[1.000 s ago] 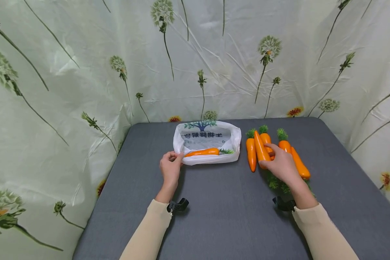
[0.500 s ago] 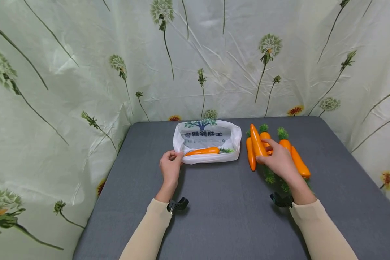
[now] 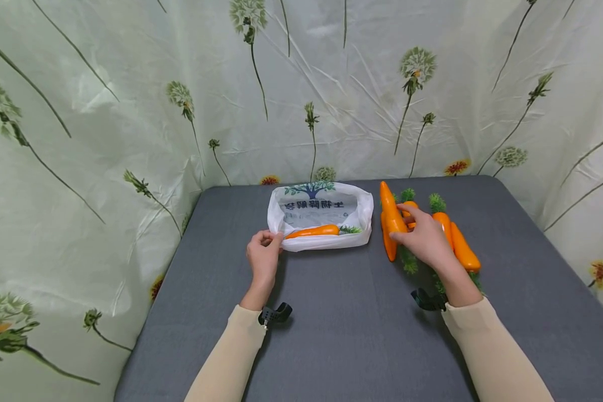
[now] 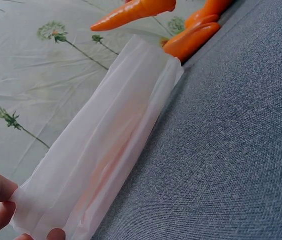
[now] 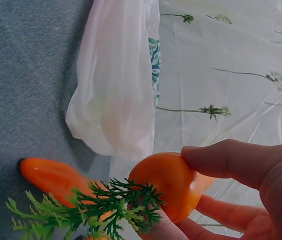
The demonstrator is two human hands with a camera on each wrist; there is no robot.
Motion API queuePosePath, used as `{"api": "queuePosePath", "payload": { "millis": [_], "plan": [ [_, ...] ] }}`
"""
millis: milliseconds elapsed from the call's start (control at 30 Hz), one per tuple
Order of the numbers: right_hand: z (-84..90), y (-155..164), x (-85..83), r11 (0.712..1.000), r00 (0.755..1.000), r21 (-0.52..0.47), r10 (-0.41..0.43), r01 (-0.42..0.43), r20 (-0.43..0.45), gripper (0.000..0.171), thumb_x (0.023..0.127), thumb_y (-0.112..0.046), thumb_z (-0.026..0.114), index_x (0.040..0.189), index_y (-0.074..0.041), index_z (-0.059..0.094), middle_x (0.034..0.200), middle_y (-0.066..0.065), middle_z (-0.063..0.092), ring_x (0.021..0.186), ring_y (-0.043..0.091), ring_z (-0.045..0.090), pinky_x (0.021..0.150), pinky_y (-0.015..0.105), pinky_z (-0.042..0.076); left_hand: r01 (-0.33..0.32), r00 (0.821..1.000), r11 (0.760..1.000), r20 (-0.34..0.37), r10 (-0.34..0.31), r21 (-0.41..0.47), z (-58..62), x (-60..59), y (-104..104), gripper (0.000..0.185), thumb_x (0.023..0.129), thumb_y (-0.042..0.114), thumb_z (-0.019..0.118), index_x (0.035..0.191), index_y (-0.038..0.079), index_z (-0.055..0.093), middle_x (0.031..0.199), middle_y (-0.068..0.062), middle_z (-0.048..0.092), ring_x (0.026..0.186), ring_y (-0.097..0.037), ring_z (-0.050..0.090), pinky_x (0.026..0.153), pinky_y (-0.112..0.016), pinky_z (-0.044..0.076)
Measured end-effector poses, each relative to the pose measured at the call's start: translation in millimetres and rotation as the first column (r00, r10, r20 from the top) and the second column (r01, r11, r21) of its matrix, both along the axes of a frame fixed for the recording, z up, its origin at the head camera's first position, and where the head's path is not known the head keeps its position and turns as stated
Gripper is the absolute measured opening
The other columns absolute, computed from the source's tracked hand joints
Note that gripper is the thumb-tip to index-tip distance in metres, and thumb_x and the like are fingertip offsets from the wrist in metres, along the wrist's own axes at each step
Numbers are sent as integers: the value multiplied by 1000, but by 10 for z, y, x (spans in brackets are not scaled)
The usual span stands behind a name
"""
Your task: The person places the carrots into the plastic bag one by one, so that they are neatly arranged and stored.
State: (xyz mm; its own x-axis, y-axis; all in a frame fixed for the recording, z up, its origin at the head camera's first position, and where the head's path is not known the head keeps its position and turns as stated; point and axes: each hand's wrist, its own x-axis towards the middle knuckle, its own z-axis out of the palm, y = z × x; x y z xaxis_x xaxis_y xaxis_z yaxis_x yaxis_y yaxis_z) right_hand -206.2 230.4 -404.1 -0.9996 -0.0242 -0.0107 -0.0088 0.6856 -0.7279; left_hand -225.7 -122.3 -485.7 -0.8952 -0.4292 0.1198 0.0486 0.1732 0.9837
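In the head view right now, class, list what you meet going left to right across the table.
left hand → bag holding a carrot → lifted carrot → right hand → carrots on the table

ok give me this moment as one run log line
left hand: pinches white plastic bag edge | right hand: holds orange toy carrot raised | in bag: one carrot | grey table: more carrots
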Motion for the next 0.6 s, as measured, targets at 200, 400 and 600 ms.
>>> {"api": "queuePosePath", "payload": {
  "millis": [200,400,600],
  "plan": [
    [70,-75,-54,1000,999,24,15,-14,-29,75,91,-25,74,155,-15,37,133,24,55,111,39,57,83,50,53,3,1000,1000,-5,-3,12,8,-1,-4,19,89,22,78,88,7,66,94,-9,62,77,-22,62,64,-26,57],
    [135,-152,-120,999,998,24,33,-32,-51,74,90,-24,76,154,-16,39,126,20,60,103,36,60,76,45,55,4,1000,1000,-4,-4,13,0,-1,-8,19,89,22,77,88,7,67,94,-10,62,78,-22,62,65,-26,57],
    [194,-229,-177,999,998,-1,43,-43,-44,75,89,-21,76,155,-18,39,131,21,59,109,36,62,77,46,57,8,1000,1000,-4,-8,10,-17,-11,-13,19,90,22,77,89,6,66,95,-10,61,79,-21,62,66,-25,57]
  ]
}}
